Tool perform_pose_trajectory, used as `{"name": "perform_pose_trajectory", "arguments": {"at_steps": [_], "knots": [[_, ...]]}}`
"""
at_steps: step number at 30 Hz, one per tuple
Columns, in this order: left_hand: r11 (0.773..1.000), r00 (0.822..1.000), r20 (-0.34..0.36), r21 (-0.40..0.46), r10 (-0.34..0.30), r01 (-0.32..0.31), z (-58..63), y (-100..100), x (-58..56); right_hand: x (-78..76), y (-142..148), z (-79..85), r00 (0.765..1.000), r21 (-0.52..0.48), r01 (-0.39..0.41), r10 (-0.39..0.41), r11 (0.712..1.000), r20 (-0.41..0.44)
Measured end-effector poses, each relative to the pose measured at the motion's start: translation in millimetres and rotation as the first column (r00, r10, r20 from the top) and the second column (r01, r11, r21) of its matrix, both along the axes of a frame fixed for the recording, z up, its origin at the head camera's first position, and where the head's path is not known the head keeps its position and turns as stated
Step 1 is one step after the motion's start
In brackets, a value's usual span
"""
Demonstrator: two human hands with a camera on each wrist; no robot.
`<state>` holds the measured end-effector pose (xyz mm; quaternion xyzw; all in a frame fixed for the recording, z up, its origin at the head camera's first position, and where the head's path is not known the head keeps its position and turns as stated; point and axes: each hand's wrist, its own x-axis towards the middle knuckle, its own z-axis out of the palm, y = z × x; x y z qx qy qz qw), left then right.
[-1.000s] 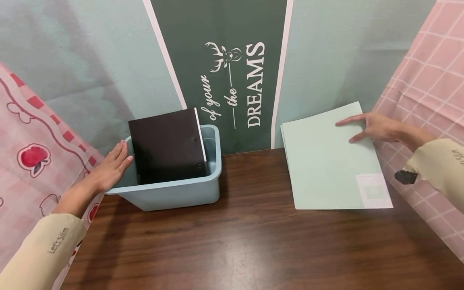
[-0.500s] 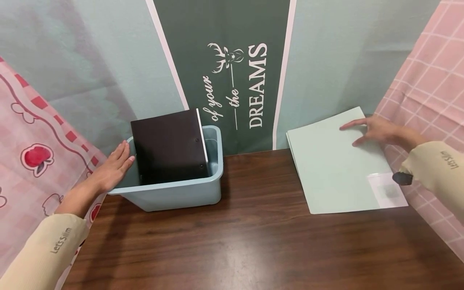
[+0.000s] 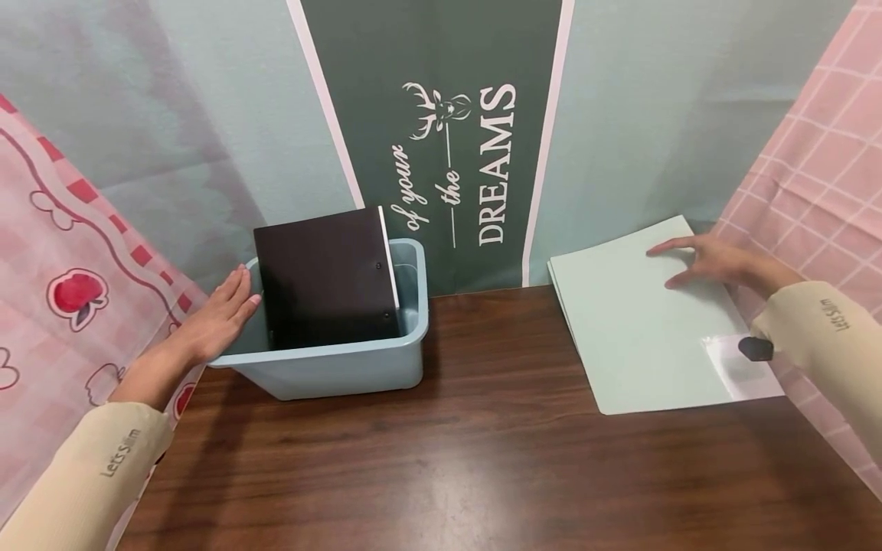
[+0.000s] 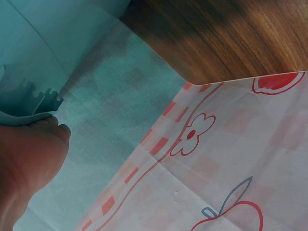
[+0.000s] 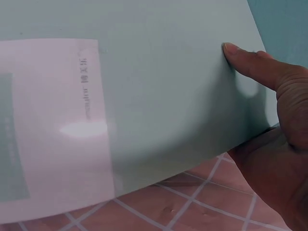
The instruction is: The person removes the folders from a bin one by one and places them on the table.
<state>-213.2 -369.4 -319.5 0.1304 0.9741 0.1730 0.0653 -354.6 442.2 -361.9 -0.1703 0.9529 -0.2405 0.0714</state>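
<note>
On the table at right, a pale green file folder (image 3: 641,321) with a white label (image 3: 740,367) leans slightly tilted by the back wall. My right hand (image 3: 710,260) holds its upper right side. In the right wrist view the thumb (image 5: 255,65) lies across the folder's face, while the palm goes behind the edge; the other fingers are mostly hidden. To the left is a light blue plastic bin (image 3: 331,375). A black file folder (image 3: 324,275) with a white edge stands tilted inside it. My left hand (image 3: 217,317) rests on the bin's left rim, fingers extended.
The brown wooden table (image 3: 441,467) spans the front and the space between bin and folder. A grey-green printed cloth (image 3: 620,115) hangs behind. Pink cloths bound the left side (image 3: 41,229) and the right side (image 3: 827,153).
The green folder has shifted slightly right and lower, its bottom edge now turned, and my right hand moved with it. My left hand keeps its place on the bin; the head view has drifted a little.
</note>
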Motion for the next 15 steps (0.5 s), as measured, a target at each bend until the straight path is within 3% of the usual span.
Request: {"name": "perform_pose_trajectory", "arguments": {"at_steps": [4, 15], "knots": [[1.0, 1.0, 0.0, -0.001, 0.005, -0.005, 0.2, 0, -0.1, -1.2, 2, -3.7, 1.0, -0.004, -0.01, 0.01, 1.0, 0.004], [1.0, 1.0, 0.005, 0.009, 0.01, -0.01, -0.5, 1, -1.6, -2.5, 14, -21.1, 0.998, 0.099, -0.017, 0.023, 0.995, -0.064]]}}
